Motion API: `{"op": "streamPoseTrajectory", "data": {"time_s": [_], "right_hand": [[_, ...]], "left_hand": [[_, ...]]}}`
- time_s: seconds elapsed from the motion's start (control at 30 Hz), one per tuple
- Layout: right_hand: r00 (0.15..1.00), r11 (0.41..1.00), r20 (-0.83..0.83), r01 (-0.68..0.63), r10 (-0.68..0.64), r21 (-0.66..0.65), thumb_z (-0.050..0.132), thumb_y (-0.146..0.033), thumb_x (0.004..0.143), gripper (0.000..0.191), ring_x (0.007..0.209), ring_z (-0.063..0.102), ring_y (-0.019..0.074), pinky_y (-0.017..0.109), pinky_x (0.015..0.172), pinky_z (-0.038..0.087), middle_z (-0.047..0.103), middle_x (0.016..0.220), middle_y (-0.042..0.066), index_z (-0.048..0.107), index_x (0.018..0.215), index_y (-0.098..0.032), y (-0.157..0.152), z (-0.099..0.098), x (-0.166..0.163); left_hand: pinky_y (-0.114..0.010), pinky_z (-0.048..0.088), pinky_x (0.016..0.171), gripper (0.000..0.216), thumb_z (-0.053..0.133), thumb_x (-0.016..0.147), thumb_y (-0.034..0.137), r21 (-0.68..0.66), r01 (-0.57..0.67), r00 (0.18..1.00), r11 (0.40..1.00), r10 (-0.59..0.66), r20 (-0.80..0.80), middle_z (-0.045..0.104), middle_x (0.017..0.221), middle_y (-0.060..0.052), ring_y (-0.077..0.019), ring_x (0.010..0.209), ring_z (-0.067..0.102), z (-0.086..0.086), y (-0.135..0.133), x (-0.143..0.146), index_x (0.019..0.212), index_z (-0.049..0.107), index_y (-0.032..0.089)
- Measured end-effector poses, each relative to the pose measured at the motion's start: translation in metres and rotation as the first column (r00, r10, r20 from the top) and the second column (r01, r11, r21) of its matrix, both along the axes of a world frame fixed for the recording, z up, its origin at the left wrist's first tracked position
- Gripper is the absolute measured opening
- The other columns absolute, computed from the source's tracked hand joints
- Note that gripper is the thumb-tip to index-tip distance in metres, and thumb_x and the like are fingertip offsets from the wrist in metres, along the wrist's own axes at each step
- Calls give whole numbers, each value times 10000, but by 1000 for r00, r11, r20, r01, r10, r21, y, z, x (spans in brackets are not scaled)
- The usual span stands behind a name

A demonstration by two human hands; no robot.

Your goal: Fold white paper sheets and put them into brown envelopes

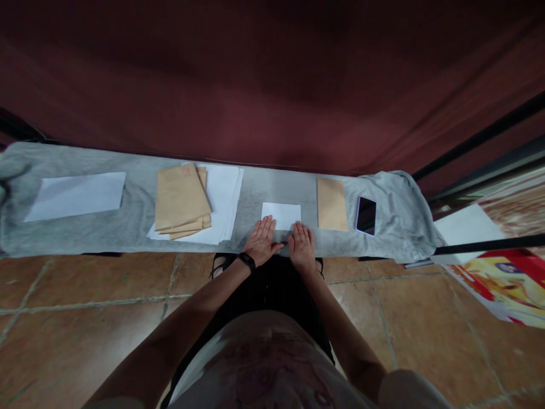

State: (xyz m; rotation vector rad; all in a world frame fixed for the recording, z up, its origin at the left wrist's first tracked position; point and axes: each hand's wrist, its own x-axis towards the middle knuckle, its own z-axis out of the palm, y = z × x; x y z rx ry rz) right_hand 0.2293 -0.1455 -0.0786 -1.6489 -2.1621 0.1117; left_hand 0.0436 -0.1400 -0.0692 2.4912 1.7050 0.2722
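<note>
A folded white paper (281,214) lies on the grey cloth-covered bench (276,184) straight in front of me. My left hand (260,241) lies flat, fingers stretched out, over the paper's near left corner. My right hand (302,245) lies flat over the near right corner, thumbs nearly meeting. A black band sits on my left wrist. Both hands press down and hold nothing.
To the right lie a brown envelope (332,204) and a dark phone (367,215). To the left sit a stack of brown envelopes (181,199) on white sheets (225,196), and a white envelope (76,195) further left. Tiled floor below; a dark red curtain behind.
</note>
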Motion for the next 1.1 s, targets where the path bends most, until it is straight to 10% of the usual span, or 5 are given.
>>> {"op": "streamPoseTrajectory", "data": {"time_s": [0.23,0.73,1.1], "right_hand": [[981,975,13,-189,192,-116,294,-317,1054,504,1478,320,242,463,1222,231,382,1576,134,415,1501,-117,33,8,-43],[998,1000,56,10,-10,-3,300,-371,1052,573,1467,332,270,481,1197,257,357,1580,173,321,1539,-70,57,-4,-4],[1000,999,30,0,1,-49,356,-176,973,545,1459,338,243,454,1213,208,396,1567,149,390,1507,-75,53,1,4]], "left_hand": [[-469,170,1242,739,434,942,416,1,-3,1000,1000,3,16,241,1622,-216,-297,1523,174,1,-1,1,1528,269,-3],[-479,156,1245,645,260,1015,416,15,-60,998,998,60,-12,277,1611,-199,-271,1519,200,3,1,5,1525,298,24],[-457,189,1244,649,188,1023,465,-120,34,996,992,-24,83,308,1615,-123,-231,1516,218,3,68,64,1550,298,102]]}}
